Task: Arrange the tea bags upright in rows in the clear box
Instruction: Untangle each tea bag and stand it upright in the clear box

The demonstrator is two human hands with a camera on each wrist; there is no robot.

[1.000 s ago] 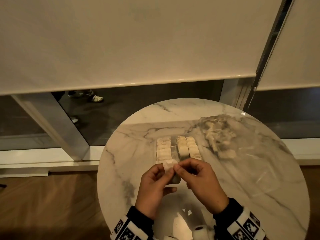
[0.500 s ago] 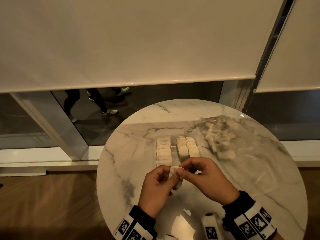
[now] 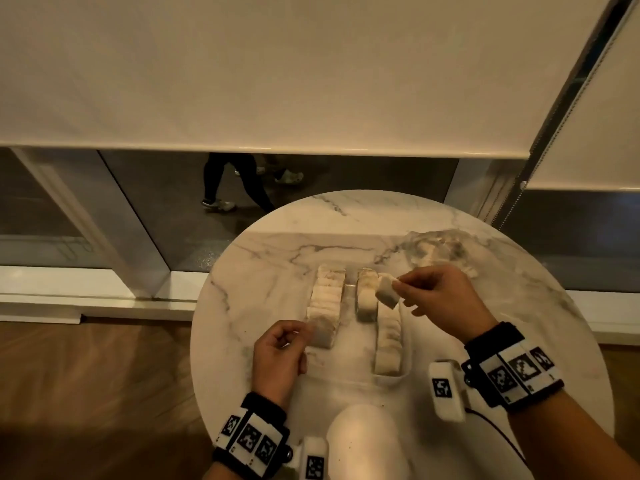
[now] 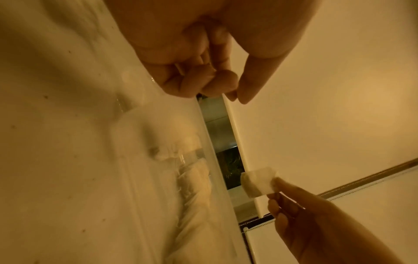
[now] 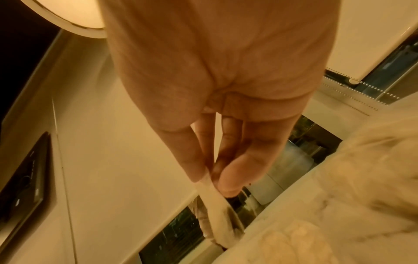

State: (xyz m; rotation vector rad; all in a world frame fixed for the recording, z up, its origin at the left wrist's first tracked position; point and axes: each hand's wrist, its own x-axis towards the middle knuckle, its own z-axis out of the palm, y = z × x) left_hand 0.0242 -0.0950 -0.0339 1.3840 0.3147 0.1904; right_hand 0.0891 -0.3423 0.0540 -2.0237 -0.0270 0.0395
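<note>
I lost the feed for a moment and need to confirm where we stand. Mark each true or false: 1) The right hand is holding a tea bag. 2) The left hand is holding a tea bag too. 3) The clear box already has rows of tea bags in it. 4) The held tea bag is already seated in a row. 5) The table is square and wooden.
1) True: the right hand pinches a tea bag.
2) False: the left hand is curled and holds nothing, next to the clear box.
3) True: rows of tea bags stand in it.
4) False: it is held above the rows.
5) False: the table is round and marble-patterned.
</note>
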